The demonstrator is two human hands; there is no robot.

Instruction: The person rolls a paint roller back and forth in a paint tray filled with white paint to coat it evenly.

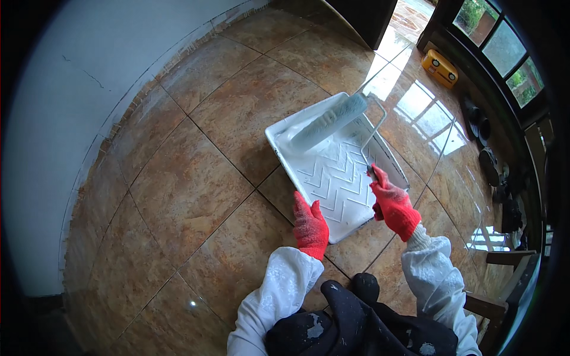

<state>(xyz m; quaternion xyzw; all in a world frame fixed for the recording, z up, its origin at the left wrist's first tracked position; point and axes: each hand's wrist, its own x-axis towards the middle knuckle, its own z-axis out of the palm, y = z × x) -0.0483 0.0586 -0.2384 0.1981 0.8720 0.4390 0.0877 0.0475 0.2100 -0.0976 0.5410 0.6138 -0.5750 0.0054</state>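
Note:
A paint tray with a ribbed, paint-coated slope lies tilted across the tiles in front of me. My left hand, in a red glove, grips the tray's near-left edge, with its fingers along the outer side. My right hand, also red-gloved, is closed around the handle of a paint roller. The roller's fluffy sleeve is wet with white paint and rests over the deep far end of the tray. Its bent wire frame runs along the tray's right side. Most of the handle is hidden in my fist.
Brown tiled floor surrounds the tray. A pale wall curves along the left. An open dark door stands at the far side. Along the right are a yellow vehicle-shaped thing, several dark shoes and a wooden piece of furniture.

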